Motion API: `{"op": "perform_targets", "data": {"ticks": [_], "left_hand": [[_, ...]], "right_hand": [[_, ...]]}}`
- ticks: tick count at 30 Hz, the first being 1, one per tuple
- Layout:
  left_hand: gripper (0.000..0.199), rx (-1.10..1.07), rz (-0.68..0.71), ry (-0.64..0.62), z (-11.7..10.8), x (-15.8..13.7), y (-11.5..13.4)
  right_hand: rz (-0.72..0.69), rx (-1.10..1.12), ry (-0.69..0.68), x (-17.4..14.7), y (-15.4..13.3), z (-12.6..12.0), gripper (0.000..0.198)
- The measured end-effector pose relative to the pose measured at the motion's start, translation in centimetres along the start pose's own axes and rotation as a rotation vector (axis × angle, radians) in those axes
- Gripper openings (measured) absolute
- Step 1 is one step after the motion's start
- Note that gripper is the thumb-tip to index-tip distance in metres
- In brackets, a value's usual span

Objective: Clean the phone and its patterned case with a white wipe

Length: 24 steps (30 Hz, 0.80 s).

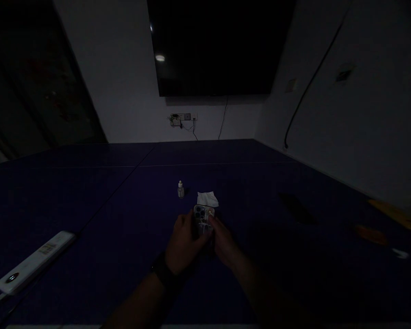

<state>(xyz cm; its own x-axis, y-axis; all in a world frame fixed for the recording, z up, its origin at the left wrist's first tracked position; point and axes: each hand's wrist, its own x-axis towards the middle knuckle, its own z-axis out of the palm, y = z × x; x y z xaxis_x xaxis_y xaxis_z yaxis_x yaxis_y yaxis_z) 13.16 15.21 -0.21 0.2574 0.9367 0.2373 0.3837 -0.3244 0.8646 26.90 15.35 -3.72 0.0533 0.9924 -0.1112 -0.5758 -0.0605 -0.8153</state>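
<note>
Both of my hands grip a smartphone (202, 213), its back with the camera lenses facing up. My left hand (185, 242), with a dark watch at the wrist, wraps the phone's left side and lays its thumb across the lower back. From the right, my right hand (224, 242) closes on the other edge, thumb near the lenses. The fingers beneath the phone are hidden. Just beyond it lies a white tissue (207, 198). A small dropper bottle (181, 190) with a white top stands upright to the tissue's left.
The room is dim. A white power strip (37, 261) with a cable lies at the left on the dark blue table (123, 274). At the right are a dark flat object (296, 208), an orange item (371, 235) and a yellow one (395, 214). A large screen (219, 45) hangs ahead.
</note>
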Motion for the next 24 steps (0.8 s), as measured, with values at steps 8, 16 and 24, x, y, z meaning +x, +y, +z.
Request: {"op": "perform_targets", "data": {"ticks": [8,16,24], "left_hand": [[0.046,-0.415,-0.091,-0.060,-1.3,0.7,-1.3],[0.046,-0.547,-0.091,0.008,-1.8,-0.8,-1.3],[0.030,-0.475,-0.041,0.179,-1.9,-1.8,-1.1]], "right_hand": [[-0.052,-0.101,-0.109,-0.3,-0.6,-0.2,0.056],[-0.086,-0.226,-0.282,-2.1,-2.3,-0.6,0.052],[-0.412,-0.581,-0.205,-2.8,-2.7,-0.7,0.041]]}}
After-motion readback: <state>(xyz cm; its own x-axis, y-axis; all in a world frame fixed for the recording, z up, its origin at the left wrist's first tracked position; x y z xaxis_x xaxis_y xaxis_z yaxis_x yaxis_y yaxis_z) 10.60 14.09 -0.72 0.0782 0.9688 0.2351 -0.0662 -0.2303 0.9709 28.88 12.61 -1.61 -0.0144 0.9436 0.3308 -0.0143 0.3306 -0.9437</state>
